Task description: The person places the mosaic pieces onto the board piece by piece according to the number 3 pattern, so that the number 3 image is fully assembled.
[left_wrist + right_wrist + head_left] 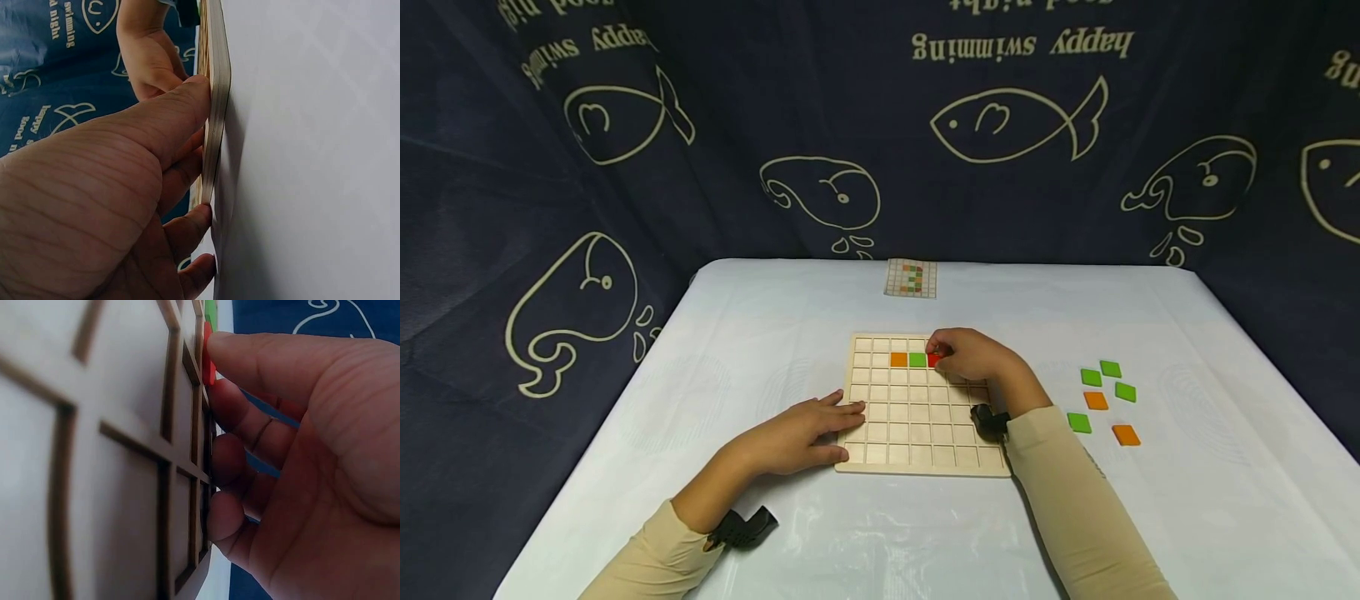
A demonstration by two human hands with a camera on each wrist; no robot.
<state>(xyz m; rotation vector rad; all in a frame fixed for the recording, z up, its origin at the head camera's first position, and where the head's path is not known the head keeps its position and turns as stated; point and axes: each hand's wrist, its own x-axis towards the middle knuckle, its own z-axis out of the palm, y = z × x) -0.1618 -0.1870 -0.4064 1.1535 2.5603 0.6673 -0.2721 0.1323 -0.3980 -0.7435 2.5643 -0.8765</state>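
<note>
A wooden grid board (919, 433) lies on the table. In its second row from the top sit an orange square tile (898, 360) and a green square tile (917, 360). Just right of the green one is a red square tile (934, 360), pinched by the thumb and index finger of my right hand (973, 354); in the right wrist view the thumb lies on the red tile (208, 359). My left hand (797, 433) rests at the board's left edge with fingers extended, its thumb touching the board's side (217, 94) in the left wrist view.
Loose green tiles (1091, 377) and orange tiles (1126, 435) lie on the white table right of the board. A small card (912, 278) printed with a coloured grid pattern lies at the table's far edge. A dark fish-print cloth (850, 100) hangs behind.
</note>
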